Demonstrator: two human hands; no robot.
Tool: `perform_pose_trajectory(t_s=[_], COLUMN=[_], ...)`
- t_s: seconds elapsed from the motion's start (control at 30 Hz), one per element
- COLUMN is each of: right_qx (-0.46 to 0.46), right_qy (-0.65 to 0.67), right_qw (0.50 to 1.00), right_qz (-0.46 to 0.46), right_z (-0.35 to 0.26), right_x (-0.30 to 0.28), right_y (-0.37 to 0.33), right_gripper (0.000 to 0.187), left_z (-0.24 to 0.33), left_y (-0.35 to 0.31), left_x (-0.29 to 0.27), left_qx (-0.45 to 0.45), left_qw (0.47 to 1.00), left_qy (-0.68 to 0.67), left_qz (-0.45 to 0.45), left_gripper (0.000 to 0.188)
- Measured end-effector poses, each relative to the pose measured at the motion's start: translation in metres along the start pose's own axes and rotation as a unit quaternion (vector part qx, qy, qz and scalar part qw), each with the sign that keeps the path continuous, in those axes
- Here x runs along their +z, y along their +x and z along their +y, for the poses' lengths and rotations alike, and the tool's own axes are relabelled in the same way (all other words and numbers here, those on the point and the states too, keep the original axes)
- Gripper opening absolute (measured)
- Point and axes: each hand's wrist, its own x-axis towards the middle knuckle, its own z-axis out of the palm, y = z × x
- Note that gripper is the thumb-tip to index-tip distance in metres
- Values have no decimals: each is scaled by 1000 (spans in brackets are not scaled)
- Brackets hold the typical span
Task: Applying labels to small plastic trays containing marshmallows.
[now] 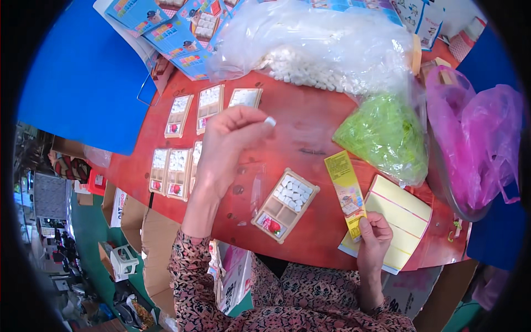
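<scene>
your left hand (229, 145) hovers above the round red table (310, 119), fingertips pinched on a small white tablet-shaped piece (270, 121) held clear of the surface, while your right hand (374, 239) rests at the table's near edge, thumb and fingers gripping the lower end of a narrow yellow printed card strip (346, 191). that strip stands up from your grasp and leans toward the table's middle, its lower part overlapping a stack of pale yellow sheets (406, 207) that lies just beside your right hand. between your two hands sits a small wooden compartment tray (286, 205), turned at an angle, its far section filled with white pieces, two sections empty, and a red item in the near corner compartment. a small clear plastic sleeve (258, 188) lies flat just to the left of it. beyond your left hand, six similar trays (177, 174), already filled, lie in two rows. at the far side of the table a large clear plastic bag of white pieces (315, 61) slumps against a bag of green shredded filler (384, 135), with a pink plastic bag (478, 135) to the right and blue printed packaging cards (177, 30) at the far left edge.
</scene>
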Motion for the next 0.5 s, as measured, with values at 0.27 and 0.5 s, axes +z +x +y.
perform_pose_trajectory(t_s=[0.27, 0.5], right_qx=[-3, 35], right_qy=[-1, -23], right_qw=[1000, 999], right_qz=[-15, 6], right_z=[-4, -9], right_x=[-4, -3], right_y=[0, -9], right_gripper=[10, 6], left_z=[7, -14], left_y=[180, 256], left_x=[39, 35], left_qx=[348, 422], left_qw=[867, 761], left_qy=[291, 471], left_qz=[205, 146], left_gripper=[10, 21])
